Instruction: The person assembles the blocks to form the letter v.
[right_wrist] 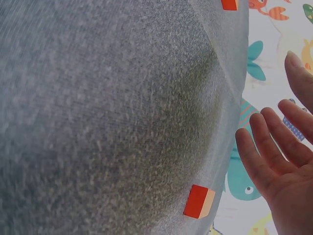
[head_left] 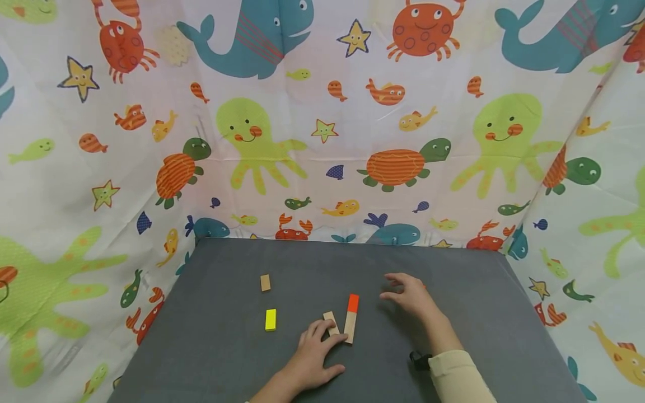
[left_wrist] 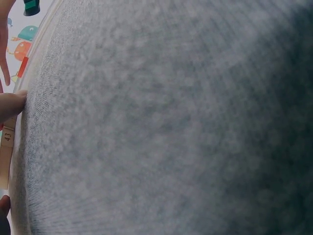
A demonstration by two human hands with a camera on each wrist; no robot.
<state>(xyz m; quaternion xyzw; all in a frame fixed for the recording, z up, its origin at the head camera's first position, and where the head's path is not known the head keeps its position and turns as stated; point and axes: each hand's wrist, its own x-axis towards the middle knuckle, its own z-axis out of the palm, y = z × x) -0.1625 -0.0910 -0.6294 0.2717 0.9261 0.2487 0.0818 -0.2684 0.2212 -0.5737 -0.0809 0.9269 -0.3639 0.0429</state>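
Observation:
My left hand (head_left: 313, 357) lies low over the dark cloth, fingers spread, at a tilted plain wooden block (head_left: 330, 317). Its index fingertip reaches the lower end of another plain wooden block (head_left: 350, 330). An orange-red block (head_left: 353, 303) adjoins that block's far end. In the left wrist view, a wooden block (left_wrist: 5, 156) with a printed number shows at the edge, near a fingertip. Off to the right, my right hand (head_left: 409, 294) hovers above the cloth, fingers apart, holding nothing. The right wrist view shows its palm and a red-faced block (right_wrist: 197, 201) on the cloth.
A yellow block (head_left: 270, 319) and a small wooden block (head_left: 265, 282) lie on the left of the grey cloth-covered table (head_left: 227, 352). A patterned sea-animal curtain (head_left: 322, 162) rises behind and along both sides. A dark strap (head_left: 419, 361) shows at the right wrist.

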